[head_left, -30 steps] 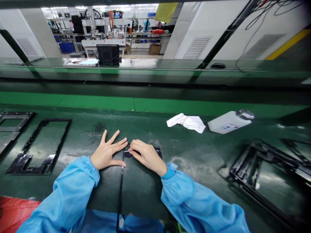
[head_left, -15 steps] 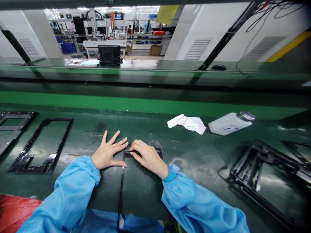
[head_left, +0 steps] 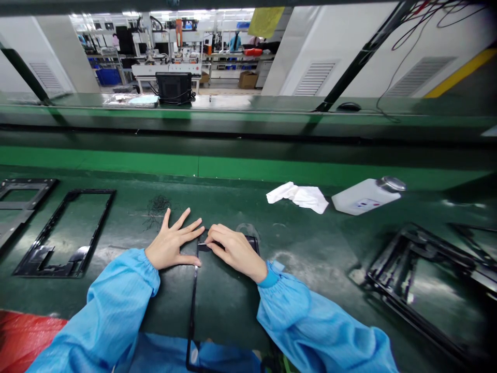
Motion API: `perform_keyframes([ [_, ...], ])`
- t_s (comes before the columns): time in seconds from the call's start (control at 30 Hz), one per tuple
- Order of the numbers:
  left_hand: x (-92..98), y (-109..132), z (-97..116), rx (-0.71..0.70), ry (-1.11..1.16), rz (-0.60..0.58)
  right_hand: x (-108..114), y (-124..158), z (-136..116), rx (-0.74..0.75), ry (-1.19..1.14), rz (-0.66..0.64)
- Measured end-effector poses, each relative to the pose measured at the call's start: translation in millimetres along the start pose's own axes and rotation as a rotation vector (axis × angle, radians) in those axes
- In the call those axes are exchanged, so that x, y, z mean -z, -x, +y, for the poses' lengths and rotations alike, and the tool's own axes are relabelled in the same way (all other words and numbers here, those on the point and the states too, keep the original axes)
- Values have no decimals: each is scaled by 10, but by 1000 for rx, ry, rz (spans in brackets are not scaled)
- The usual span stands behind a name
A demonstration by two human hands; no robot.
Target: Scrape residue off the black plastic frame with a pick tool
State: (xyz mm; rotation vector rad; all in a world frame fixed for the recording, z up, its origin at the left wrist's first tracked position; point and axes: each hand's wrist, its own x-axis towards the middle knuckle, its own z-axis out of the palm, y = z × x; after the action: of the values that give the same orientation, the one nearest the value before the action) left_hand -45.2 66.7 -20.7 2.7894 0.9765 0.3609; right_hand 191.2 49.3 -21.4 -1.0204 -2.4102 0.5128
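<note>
A thin black rectangular frame (head_left: pixel 193 311) lies on the green tabletop in front of me, its near end close to my body. My left hand (head_left: pixel 173 242) rests beside its far left corner with fingers spread, thumb and fingertips at the frame's edge. Over the frame's far end, my right hand (head_left: pixel 235 252) pinches a slender, shiny metal tool (head_left: pixel 202 243), whose tip points left at the far left corner. My fingers cover most of the tool, so its exact kind cannot be made out. The frame's far side is partly hidden under the right hand.
Another black frame (head_left: pixel 93 233) and a grey frame (head_left: pixel 23 215) lie to the left. A heap of thin black strands (head_left: pixel 158 204) sits beyond my left hand. White cloth (head_left: pixel 301 197) and a tipped white bottle (head_left: pixel 361 198) lie at right, with stacked black frames (head_left: pixel 411 274) nearer.
Less of the tool shows, and its tip looks slightly differently angled at the frame's corner. My left hand keeps its spread pose; the frame stays put.
</note>
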Motion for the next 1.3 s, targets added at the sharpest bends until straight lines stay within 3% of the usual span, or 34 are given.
perform_keyframes([
  [0.23, -19, -26, 19, 83, 202, -9, 28, 9, -38, -13, -66, 91],
  [0.43, 31, -69, 41, 186, 396, 93, 42, 11, -80, 35, 13, 160],
  [0.53, 108, -12, -69, 225, 272, 164, 75, 20, -80, -20, 46, 176],
  [0.63, 157, 77, -214, 346, 19, 311, 73, 35, -67, -53, 61, 116],
  [0.7, 151, 116, -258, 389, -96, 347, 47, 43, -56, -54, 56, 73],
  [0.77, 115, 116, -234, 317, -111, 284, 17, 47, -44, -58, 48, 52],
  [0.93, 13, 23, -41, 2, 25, -8, -24, 39, -30, -45, 50, 44],
  [1.3, 39, 17, 14, 10, 17, -40, -36, 26, -39, -24, 79, 35],
])
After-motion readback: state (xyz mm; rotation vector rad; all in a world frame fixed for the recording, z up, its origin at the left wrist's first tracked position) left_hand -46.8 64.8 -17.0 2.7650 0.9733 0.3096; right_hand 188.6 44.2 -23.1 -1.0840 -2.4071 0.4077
